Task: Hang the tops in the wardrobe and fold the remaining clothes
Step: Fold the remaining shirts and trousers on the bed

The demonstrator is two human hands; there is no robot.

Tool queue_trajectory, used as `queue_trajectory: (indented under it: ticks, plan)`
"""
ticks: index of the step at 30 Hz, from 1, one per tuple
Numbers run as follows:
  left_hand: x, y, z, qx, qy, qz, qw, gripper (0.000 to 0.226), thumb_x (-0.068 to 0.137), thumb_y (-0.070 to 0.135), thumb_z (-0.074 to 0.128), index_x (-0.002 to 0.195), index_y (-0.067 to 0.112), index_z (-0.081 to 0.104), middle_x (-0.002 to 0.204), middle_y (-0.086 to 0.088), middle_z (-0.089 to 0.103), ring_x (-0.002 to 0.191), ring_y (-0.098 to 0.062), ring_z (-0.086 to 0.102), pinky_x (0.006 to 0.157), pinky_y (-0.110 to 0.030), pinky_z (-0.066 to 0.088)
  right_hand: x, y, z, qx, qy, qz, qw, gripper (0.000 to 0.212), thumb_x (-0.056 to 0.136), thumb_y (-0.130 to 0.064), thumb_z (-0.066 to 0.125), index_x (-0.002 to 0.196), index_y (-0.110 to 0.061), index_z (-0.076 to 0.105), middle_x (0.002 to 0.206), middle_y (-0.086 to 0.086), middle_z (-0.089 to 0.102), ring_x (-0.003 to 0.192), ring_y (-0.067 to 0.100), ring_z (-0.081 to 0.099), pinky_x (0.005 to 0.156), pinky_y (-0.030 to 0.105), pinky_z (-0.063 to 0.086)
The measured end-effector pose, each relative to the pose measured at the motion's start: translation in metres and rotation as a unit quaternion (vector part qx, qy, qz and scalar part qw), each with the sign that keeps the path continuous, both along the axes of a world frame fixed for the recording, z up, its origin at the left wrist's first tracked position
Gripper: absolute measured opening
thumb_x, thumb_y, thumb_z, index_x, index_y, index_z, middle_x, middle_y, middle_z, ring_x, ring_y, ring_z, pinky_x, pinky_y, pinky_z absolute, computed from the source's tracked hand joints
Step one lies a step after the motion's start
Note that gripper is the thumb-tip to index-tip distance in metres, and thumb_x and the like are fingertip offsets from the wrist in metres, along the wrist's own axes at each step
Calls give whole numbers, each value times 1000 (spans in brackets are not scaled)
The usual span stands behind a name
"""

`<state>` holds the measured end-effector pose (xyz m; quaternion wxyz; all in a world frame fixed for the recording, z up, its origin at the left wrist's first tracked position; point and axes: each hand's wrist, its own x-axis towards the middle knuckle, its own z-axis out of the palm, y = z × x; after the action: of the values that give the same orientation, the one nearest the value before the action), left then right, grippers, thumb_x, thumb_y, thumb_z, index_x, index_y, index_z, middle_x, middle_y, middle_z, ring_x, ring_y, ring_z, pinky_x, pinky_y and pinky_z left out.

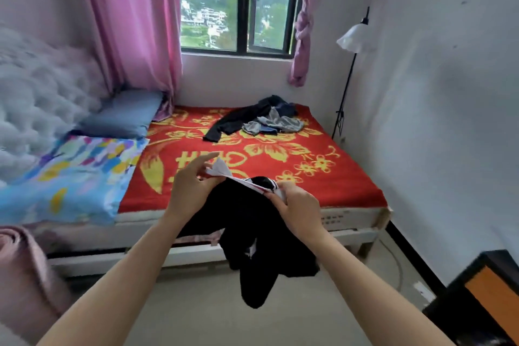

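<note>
Item: black garment (252, 233) with white trim (222, 171), judged to be a top from what looks like a collar. It is held in the air in front of the near edge of the bed (348, 213), above the floor, with body and sleeves hanging loose below the hands. The white edge is pinched narrowly between thumb and forefinger by the fingers (205, 159) of the left hand (191, 185). The opposite side of the neckline is gripped by the curled fingers (276, 196) of the right hand (297, 206). The neck opening is thus drawn out between the two hands, presumably so that the garment can be straightened, its front found and a hanger admitted; no hanger is seen. Other stock: a heap of dark and grey clothes (258, 121), lying crumpled at the far side of the bed towards the window wall, well apart from the hands and judged not yet sorted. The red flowered blanket (280, 154) is judged a suitable place for folding. Wardrobe: not in view. Also recorded: blue pillow (120, 115) and patterned quilt (75, 171) at the left of the bed, pink curtain (134, 22), floor lamp (354, 36) against the right wall.
</note>
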<state>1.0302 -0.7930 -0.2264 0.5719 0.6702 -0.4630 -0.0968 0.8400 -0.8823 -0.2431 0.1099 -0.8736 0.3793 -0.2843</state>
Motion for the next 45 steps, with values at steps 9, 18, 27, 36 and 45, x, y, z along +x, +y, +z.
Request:
queue_trajectory:
  ticks: [9,18,27,36,45]
  plan:
    - [162,-40,10,2,15,40,999,40,80,-1,66,115,18,65,93,3,64,75,2,57,65,-2,41,147,-63,-14,67,79,-15,995,36,93,-41,51,115,-14,59,100,6,68,95,23,62,66,26,38]
    - [247,-97,18,27,-5,3,1000,40,78,-5,66,108,22,65,92,-2,65,78,-11,59,65,-2,43,182,-125,-37,96,53,-63,992,25,97,-30,48,114,-13,53,63,-23,40,72,12,55,50,12,28]
    - [293,-169,43,-31,42,52,997,42,80,-13,60,99,25,61,66,15,63,59,8,57,59,0,39,230,-270,-51,187,-40,-89,978,23,97,-23,49,113,-9,57,91,6,64,75,21,58,54,28,34]
    - [326,-279,80,43,-44,-10,998,50,80,-16,57,97,31,60,62,22,65,57,7,57,62,-3,41,336,-383,-60,304,54,158,938,48,89,-22,62,135,-18,46,127,2,52,121,17,49,96,30,44]
    - [357,-335,76,100,-25,-67,992,55,77,-21,53,94,30,64,69,13,69,57,3,57,56,-8,43,441,-404,-16,406,-50,353,841,64,85,-19,65,141,-35,38,142,-15,43,129,5,41,104,30,40]
